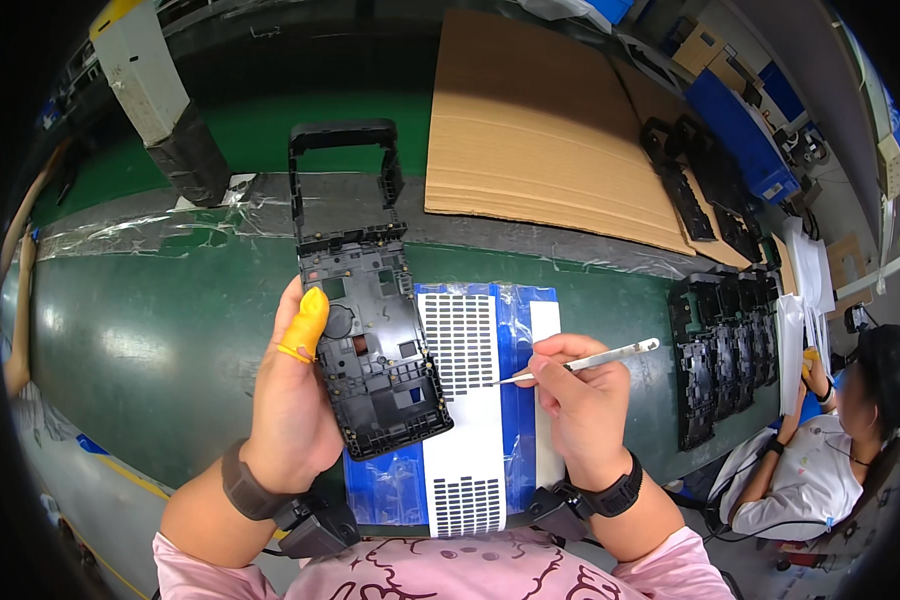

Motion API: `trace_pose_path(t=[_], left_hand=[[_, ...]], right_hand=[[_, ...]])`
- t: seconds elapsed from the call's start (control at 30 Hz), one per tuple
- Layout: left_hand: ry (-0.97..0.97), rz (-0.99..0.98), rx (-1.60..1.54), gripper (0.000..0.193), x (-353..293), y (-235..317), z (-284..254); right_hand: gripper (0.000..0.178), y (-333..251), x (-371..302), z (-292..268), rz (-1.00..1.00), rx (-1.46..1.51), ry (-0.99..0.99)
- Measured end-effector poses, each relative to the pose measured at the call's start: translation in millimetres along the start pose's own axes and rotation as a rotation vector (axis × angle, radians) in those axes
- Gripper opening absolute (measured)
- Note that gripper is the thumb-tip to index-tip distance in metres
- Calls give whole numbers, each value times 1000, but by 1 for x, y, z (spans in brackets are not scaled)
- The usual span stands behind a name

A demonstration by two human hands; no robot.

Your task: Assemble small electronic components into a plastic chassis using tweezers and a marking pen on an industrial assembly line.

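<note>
A long black plastic housing frame [375, 330], with an open loop at its far end, rests in my left hand [295, 390]. A yellow finger cot [306, 322] covers that thumb, which presses on the frame's left edge. My right hand [582, 398] pinches metal tweezers [610, 356], their tips pointing left over a white sheet [470, 425]. Rows of small dark rectangular stickers [460, 340] cover the sheet's far part, and more lie at its near end. The tips touch or hover by the lowest row of the far block; which, I cannot tell. Blue backing [515, 400] lies under the sheet.
Flat cardboard [540, 130] lies across the bench's far side, with black parts [705, 190] on its right end. Several black frames [725, 345] stand in a group at right. A co-worker [820, 450] sits beyond them. A post [160, 110] rises at far left.
</note>
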State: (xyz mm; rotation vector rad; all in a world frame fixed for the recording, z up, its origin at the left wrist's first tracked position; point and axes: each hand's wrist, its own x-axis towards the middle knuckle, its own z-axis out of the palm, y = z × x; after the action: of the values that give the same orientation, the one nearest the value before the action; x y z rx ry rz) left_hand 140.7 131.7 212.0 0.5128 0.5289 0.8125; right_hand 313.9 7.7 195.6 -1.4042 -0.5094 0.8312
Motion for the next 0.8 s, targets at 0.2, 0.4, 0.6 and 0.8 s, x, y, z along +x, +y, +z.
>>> trace_pose_path(t=[0.2,0.4,0.6,0.8], left_hand=[[-83,-67,-46,32,-9,-11,5],[-137,-234,-65,37,-21,-20,6],[-175,-207,50,50,-27,-25,8],[-181,-200,-18,44,-27,-26,7]], right_hand=[[18,-14,-13,5,-111,295,-136],[21,-14,-29,26,-153,177,-322],[20,-10,-30,25,-90,235,-306],[19,-6,-31,26,-109,221,-302]])
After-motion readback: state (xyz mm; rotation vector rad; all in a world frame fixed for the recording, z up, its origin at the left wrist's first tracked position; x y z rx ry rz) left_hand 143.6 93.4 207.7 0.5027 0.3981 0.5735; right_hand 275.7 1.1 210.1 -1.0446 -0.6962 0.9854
